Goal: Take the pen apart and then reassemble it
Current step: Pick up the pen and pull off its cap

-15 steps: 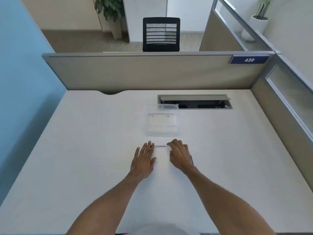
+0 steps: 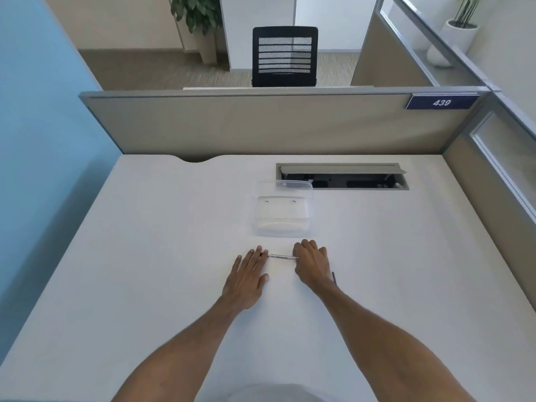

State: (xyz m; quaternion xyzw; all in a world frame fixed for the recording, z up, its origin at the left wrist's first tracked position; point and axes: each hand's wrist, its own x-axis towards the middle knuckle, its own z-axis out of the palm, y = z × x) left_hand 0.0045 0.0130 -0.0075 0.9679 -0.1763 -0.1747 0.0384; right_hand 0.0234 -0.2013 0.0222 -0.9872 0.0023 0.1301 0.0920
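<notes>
Fingers [image 2: 255,258] of the left hand [image 2: 246,278] extended, spread slightly, palm down, flat on the white desk [image 2: 145,271], gripping nothing; fingers of the right hand [image 2: 311,265] curled downward, knuckles up, closed around the right end of the pen [image 2: 282,256]; whether the pen is pinched or merely covered at that end cannot be told, since the fingertips are hidden under the hand. Readable writing: one dark blue plate [image 2: 441,102] on the top right corner of the beige partition [image 2: 261,123], white numerals "439"; no other legible text, nothing readable on the pen barrel. Pen: slim, clear-bodied, lying roughly level from left to right on the desk between the two hands; left end touching or just beside the left index and middle fingertips, right end vanishing under the right hand's curled fingers. A thin dark piece [image 2: 334,278] lies on the desk just beside the right wrist, outer side; too small to identify. Clear plastic box [image 2: 285,211] with open lid sits on the desk just beyond the hands, apart from the pen; two tiny dark specks inside, not identifiable. Open cable tray [image 2: 342,177] recessed in the desk behind the box, to the right. Black mesh chair [image 2: 284,56] beyond the partition; potted plant [image 2: 190,13] far left, second white-potted plant [image 2: 461,27] far right.
</notes>
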